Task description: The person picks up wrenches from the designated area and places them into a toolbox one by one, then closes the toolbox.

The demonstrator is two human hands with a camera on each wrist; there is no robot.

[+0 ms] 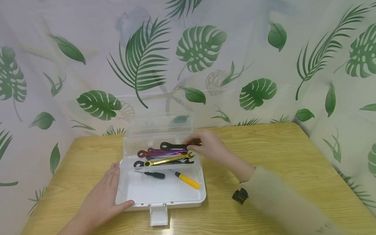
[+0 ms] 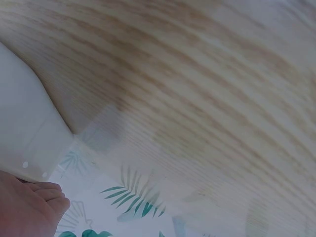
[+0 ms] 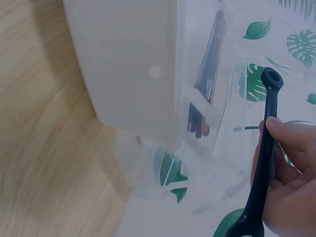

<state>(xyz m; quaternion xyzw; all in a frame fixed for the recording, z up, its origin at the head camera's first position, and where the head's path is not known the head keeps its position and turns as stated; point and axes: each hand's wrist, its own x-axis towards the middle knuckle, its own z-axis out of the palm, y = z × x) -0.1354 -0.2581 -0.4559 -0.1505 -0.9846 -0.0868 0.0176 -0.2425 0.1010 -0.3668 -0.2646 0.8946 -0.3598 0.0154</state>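
My right hand [image 1: 205, 142] pinches a black ratchet wrench [image 3: 266, 143] between thumb and fingers, held above the other wrenches at the back of a white toolbox [image 1: 155, 194]. Below it, a red wrench [image 1: 142, 153], a purple wrench [image 1: 170, 152], a gold wrench [image 1: 164, 160] and a black wrench [image 1: 138, 164] lie together in the clear tray [image 1: 126, 161]. My left hand [image 1: 104, 192] rests at the box's left side, thumb over the front corner, fingers straight along the wall. In the box bottom lie a black-handled screwdriver [image 1: 155, 175] and a yellow-handled tool [image 1: 189, 180].
The clear lid [image 1: 158, 125] stands raised at the back of the box. A white latch [image 1: 159, 215] hangs down in front. Under everything is a wood-grain table [image 1: 258, 156], with a leaf-patterned sheet [image 1: 229, 65] behind and at the sides.
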